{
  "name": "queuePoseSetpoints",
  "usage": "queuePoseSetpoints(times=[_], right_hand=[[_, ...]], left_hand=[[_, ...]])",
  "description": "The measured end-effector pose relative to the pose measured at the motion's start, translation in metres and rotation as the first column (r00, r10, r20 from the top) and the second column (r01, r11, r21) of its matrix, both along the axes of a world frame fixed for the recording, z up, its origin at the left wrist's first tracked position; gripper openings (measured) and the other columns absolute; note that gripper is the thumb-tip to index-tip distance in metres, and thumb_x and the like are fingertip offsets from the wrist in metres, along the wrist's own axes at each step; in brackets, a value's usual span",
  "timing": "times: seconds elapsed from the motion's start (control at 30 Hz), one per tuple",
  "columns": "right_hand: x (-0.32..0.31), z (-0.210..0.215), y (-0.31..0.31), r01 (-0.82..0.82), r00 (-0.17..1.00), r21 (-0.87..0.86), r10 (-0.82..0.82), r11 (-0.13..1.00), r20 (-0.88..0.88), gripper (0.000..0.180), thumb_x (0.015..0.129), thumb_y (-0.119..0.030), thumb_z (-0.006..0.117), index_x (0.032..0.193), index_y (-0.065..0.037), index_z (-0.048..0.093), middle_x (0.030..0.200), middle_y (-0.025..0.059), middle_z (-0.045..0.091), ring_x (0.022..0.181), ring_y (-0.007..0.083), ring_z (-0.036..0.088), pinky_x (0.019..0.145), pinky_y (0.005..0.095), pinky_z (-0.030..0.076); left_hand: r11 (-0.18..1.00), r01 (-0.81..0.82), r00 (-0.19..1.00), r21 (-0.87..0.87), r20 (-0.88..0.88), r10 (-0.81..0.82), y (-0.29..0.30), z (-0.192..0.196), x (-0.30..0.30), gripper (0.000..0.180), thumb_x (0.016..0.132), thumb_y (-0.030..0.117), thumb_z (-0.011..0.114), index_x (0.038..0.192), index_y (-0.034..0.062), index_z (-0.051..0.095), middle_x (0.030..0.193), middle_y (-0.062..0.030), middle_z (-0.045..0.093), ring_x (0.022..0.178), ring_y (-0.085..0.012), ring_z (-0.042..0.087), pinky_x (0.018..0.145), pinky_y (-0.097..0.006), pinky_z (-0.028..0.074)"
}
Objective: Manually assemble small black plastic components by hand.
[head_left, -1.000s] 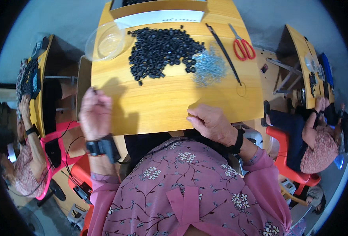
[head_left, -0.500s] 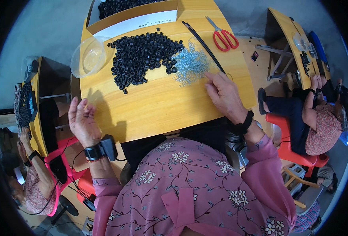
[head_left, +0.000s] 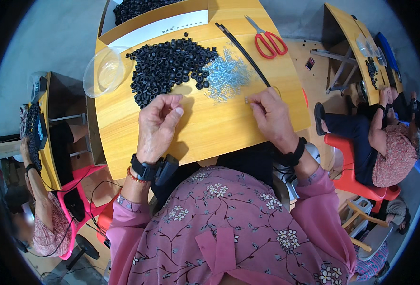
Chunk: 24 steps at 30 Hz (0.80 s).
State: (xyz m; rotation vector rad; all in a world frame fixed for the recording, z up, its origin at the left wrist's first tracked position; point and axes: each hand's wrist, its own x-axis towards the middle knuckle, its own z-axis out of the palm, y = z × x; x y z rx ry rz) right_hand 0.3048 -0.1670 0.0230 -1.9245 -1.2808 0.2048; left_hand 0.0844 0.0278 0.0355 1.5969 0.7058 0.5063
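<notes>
A pile of small black beads [head_left: 160, 71], many of them ring-shaped, is spread across the yellow wooden table. Against its right edge lies a heap of small clear bluish beads [head_left: 227, 78]. My left hand [head_left: 156, 126] hovers in front of the black pile, thumb and fingers pinched together; what they hold, if anything, is too small to make out. My right hand [head_left: 272, 114] is at the near right of the clear heap, its fingers closed in a pinch with a tiny pale bit at the tips that I cannot identify.
A clear plastic bowl [head_left: 104, 73] stands at the table's left edge. Behind the pile is a cardboard box [head_left: 153, 21] with more black pieces. A thin black cord [head_left: 242, 51] and red-handled scissors [head_left: 269, 43] lie at the right. People sit at side tables left and right.
My left hand has moved right and inward from the table's left edge, and its loosely spread fingers have come together in a pinch. My right hand stays by the clear beads, its fingers now pinched.
</notes>
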Motion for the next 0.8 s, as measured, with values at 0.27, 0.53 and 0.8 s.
queuePoseSetpoints(times=[0.27, 0.53, 0.8], right_hand=[[0.005, -0.001, 0.006, -0.016, 1.0, -0.014, 0.016, 1.0, -0.011, 0.015, 0.087, -0.001, 0.063, 0.101, -0.001, 0.062, 0.093, 0.0169, 0.06, 0.085, 0.0374, 0.063, 0.073, 0.0424, 0.051], [0.007, -0.005, 0.008, -0.045, 0.998, -0.027, 0.043, 0.999, -0.054, 0.017, 0.085, -0.006, 0.069, 0.1, -0.001, 0.061, 0.092, 0.0162, 0.06, 0.085, 0.0365, 0.063, 0.072, 0.0418, 0.051], [0.001, 0.005, 0.001, 0.035, 0.977, 0.013, -0.031, 0.999, -0.209, 0.019, 0.086, -0.003, 0.068, 0.103, 0.001, 0.06, 0.088, 0.0153, 0.06, 0.08, 0.0322, 0.063, 0.069, 0.038, 0.05]], left_hand=[[0.944, 0.048, 0.993, 0.327, -0.117, -0.009, 0.007, 0.004, 0.048, 0.03, 0.084, -0.006, 0.067, 0.112, 0.0017, 0.067, 0.089, -0.0069, 0.065, 0.072, -0.0129, 0.06, 0.067, -0.026, 0.051], [0.832, 0.13, 0.98, 0.54, -0.197, -0.025, 0.003, -0.005, 0.059, 0.028, 0.077, -0.007, 0.069, 0.103, 0.0032, 0.067, 0.087, -0.011, 0.061, 0.074, -0.0253, 0.064, 0.068, -0.033, 0.052], [0.746, 0.171, 0.97, 0.643, -0.241, -0.015, -0.001, -0.008, 0.062, 0.018, 0.08, -0.008, 0.068, 0.095, 0.0009, 0.064, 0.086, -0.0079, 0.058, 0.071, -0.0187, 0.062, 0.065, -0.028, 0.051]])
